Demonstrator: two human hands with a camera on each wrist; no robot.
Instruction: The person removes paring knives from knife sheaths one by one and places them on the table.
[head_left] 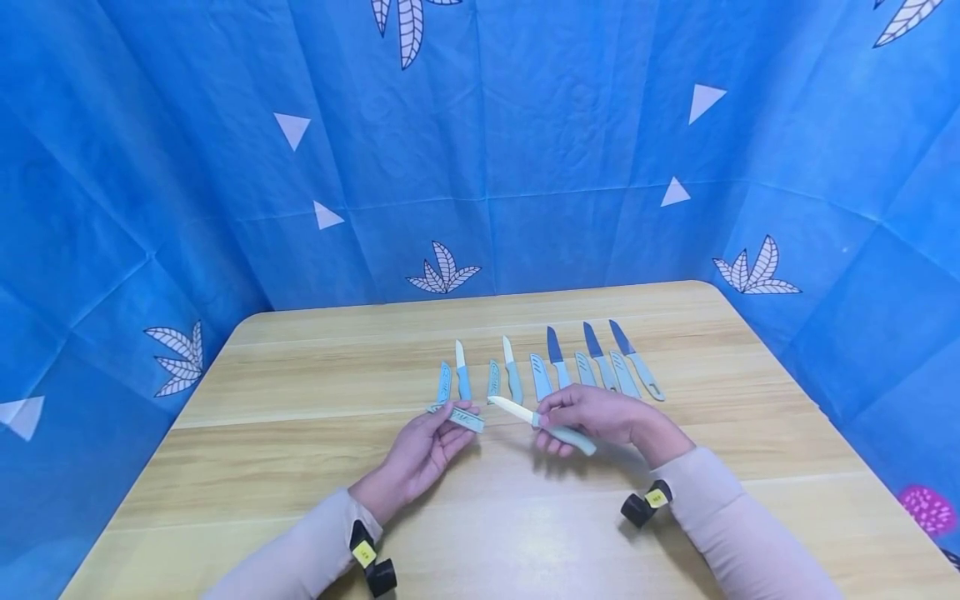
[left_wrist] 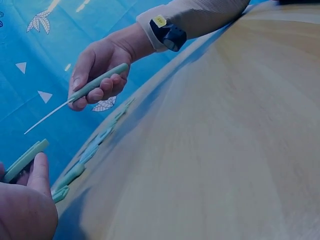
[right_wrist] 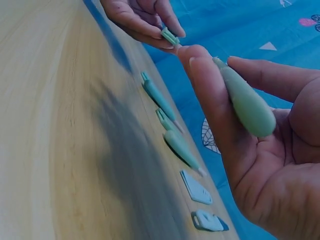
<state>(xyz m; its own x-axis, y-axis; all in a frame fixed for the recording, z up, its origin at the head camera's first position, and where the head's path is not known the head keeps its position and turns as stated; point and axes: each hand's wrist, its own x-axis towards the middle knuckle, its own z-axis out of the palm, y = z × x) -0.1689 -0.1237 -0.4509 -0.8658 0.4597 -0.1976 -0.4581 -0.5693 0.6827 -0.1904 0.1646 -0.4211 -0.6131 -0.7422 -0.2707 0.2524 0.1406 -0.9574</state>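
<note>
My right hand (head_left: 592, 414) grips a small paring knife (head_left: 567, 437) by its pale green handle, its white blade pointing left. The left hand (head_left: 427, 454) pinches a pale green slotted blade sheath (head_left: 459, 418) between thumb and fingers. In the head view the blade tip lies just right of the sheath's end, with a short gap between them. Both hands are raised over the table. The left wrist view shows the knife handle (left_wrist: 100, 82) lying across the curled right fingers, and the sheath (left_wrist: 26, 160) at the left thumb.
Behind the hands, a row of knives and sheaths lies on the wooden table (head_left: 300, 467). Two have white blades, such as the left knife (head_left: 462, 372); several have dark blades, like the far right knife (head_left: 636, 358). A blue patterned curtain (head_left: 480, 150) hangs around the table.
</note>
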